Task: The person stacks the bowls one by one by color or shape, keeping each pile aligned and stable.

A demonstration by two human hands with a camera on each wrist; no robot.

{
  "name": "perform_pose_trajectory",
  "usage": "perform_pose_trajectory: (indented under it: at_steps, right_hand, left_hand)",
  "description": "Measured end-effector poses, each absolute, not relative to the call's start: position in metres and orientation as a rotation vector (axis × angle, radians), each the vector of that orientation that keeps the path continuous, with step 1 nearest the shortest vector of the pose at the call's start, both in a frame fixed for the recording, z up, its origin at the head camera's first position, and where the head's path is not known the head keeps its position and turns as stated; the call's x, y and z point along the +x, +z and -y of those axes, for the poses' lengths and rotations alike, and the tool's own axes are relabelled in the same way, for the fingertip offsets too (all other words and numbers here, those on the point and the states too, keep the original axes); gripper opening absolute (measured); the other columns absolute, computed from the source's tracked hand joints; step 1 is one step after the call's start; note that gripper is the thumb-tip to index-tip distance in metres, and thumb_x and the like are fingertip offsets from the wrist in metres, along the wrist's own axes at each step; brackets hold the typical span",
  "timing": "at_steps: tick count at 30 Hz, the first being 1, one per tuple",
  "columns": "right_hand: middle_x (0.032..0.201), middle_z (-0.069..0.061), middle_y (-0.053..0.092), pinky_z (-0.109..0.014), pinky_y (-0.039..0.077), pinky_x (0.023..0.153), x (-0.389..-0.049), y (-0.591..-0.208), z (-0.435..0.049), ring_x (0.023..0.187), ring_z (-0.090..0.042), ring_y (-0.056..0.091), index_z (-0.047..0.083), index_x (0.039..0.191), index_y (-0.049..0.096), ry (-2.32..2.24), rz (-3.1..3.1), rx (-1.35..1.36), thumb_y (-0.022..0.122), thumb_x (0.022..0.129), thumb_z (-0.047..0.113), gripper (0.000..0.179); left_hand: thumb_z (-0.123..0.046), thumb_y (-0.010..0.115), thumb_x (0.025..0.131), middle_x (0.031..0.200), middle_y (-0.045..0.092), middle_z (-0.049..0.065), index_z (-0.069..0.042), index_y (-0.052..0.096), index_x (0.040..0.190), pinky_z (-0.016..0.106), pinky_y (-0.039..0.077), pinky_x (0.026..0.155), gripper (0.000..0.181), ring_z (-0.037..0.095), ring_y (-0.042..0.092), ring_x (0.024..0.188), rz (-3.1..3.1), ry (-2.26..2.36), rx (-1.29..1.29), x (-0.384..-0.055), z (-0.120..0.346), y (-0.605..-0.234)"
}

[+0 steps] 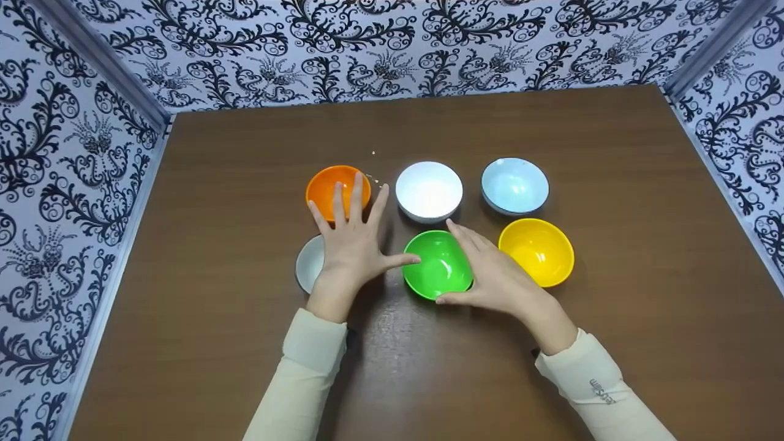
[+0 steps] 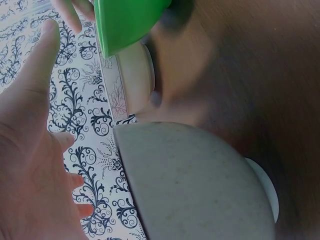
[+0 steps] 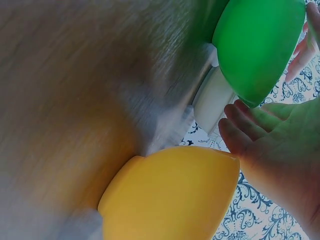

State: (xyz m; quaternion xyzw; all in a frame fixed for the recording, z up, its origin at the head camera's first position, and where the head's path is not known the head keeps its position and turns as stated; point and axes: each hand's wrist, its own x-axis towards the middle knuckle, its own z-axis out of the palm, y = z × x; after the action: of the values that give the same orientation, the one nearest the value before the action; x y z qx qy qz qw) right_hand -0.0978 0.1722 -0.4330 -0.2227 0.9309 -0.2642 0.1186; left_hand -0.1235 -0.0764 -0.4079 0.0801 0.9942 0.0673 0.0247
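Note:
In the head view my left hand (image 1: 352, 251) is spread wide. Its fingers reach over the orange bowl (image 1: 318, 199), its thumb over the left rim of the green bowl (image 1: 438, 269). Partly hidden beneath it is a grey bowl (image 1: 309, 264), seen from the side in the left wrist view as a speckled grey bowl (image 2: 195, 185). My right hand (image 1: 502, 278) arches around the right side of the green bowl, thumb at the near rim and nearly straight fingers beyond the far rim. In the right wrist view the fingertips are close beside the green bowl (image 3: 260, 45); contact is unclear.
Behind the green bowl stand a white bowl (image 1: 429, 191) and a light blue bowl (image 1: 514, 185). A yellow bowl (image 1: 536, 252) sits just right of my right hand. Small crumbs (image 1: 375, 181) lie on the brown table (image 1: 245, 343). Patterned panels (image 1: 392, 55) border the table.

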Motion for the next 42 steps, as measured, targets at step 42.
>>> perform_pose_trajectory:
  at_steps: [42]
  right_hand:
    - [0.146,-0.009,0.041,-0.046,0.052,0.102,-0.0915,-0.4351,-0.1683,0.121,-0.025,0.053,0.008,0.153,0.028,-0.945,-2.682,-0.557,0.088,0.069,0.050,0.111]
  left_hand:
    - [-0.090,0.058,0.065,0.169,0.008,0.014,-0.030,0.008,0.161,0.074,-0.001,0.118,0.124,0.043,0.005,0.155,-3.081,0.248,0.231,-0.1220,0.0755,-0.4100]
